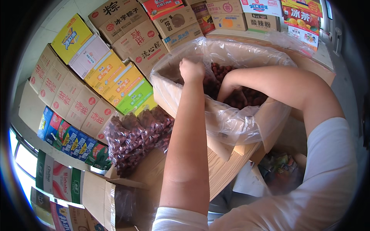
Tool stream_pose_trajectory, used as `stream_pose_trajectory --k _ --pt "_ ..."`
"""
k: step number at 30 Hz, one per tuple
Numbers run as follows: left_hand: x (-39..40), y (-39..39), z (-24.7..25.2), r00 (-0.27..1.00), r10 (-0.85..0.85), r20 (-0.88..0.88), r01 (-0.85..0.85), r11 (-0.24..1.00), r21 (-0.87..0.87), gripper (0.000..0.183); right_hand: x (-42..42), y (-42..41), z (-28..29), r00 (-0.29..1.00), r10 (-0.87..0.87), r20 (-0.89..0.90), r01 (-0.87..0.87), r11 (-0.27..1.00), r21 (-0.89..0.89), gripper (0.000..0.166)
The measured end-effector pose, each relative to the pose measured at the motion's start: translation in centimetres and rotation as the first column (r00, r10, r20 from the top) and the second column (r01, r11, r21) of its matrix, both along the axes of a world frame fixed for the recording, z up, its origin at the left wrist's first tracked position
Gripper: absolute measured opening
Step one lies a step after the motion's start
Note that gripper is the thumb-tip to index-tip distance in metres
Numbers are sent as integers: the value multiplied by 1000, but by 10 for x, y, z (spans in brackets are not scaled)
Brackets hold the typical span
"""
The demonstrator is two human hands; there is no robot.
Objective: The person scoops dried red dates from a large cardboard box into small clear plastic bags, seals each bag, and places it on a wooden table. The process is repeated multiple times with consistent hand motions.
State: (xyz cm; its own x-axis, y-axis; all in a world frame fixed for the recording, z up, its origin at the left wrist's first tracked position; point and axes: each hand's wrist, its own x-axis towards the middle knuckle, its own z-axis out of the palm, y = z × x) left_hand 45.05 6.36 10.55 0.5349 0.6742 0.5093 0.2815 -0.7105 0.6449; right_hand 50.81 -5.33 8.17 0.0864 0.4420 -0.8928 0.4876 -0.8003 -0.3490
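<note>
A large cardboard box [163, 95] lined with a clear plastic bag [245, 130] holds many dark red dried fruits, probably jujubes [257, 98]. My left hand [192, 70], its fingers curled, is over the box's left part, closed on clear plastic film that runs down to the fruit. Deep in the box, my right hand [235, 92] reaches down among the fruit; its fingertips are hidden, so whether it holds any cannot be seen. Left of the box, several filled clear bags of the same dark red fruit [136, 138] are stacked on the wooden table [231, 167].
Stacked cartons [124, 37] line the wall behind and to the left. An opened cardboard box [98, 196] with plastic inside stands at the lower left. Below the table's right edge is a container with wrappers [280, 170]. Crumpled plastic [286, 40] lies behind the lined box.
</note>
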Motion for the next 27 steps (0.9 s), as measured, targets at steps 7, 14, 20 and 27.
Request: stream_pose_trajectory --k 7,14,20,27 --pt "3 2 0 999 -3 -38 2 1000 -24 56 11 12 -26 994 58 88 -49 994 -95 58" --pt "1 7 -4 999 -40 36 40 999 -14 43 17 17 -28 900 392 191 -403 915 22 87" --pt "-1 -6 5 999 -31 -27 31 999 -25 55 25 21 -43 935 302 187 -309 951 11 84" --pt "-1 0 2 999 -25 -37 23 998 -58 54 16 19 -36 961 246 130 -246 969 -18 77"
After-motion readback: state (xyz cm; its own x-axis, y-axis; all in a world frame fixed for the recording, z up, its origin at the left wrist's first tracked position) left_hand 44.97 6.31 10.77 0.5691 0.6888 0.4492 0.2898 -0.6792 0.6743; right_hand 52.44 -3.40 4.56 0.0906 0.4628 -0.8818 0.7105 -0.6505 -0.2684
